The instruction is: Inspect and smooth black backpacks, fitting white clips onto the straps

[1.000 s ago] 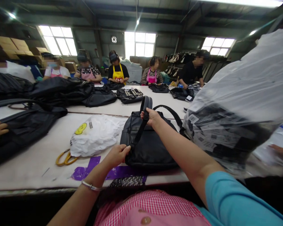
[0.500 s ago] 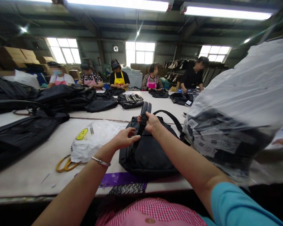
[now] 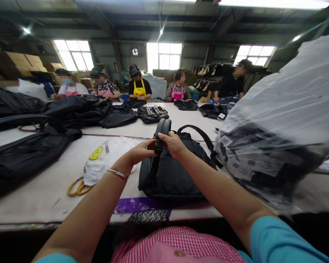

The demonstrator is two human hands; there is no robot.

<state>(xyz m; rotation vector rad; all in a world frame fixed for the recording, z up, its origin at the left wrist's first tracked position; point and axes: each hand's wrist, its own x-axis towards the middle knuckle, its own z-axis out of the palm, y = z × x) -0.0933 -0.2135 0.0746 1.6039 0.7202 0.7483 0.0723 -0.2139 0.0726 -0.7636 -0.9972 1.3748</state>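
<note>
A black backpack [image 3: 178, 175] lies on the white table right in front of me. Its left shoulder strap [image 3: 163, 126] is lifted in a loop above the bag. My right hand [image 3: 173, 144] grips this strap from the right, thumb on top, near the buckle. From the left, my left hand [image 3: 142, 151] has its fingers closed at the strap's edge by the buckle; the fingertips are partly hidden behind it. The backpack's other strap [image 3: 199, 133] arches free on the right.
Left of the backpack lie a white plastic bag [image 3: 106, 157] and yellow-handled scissors [image 3: 78, 188]. A big clear bag [image 3: 263, 146] of labelled packets stands at right. More black bags [image 3: 30, 160] lie left. Several people work across the table.
My left hand has come up to the strap and closed on it near the buckle. The right hand and the strap have shifted slightly left.
</note>
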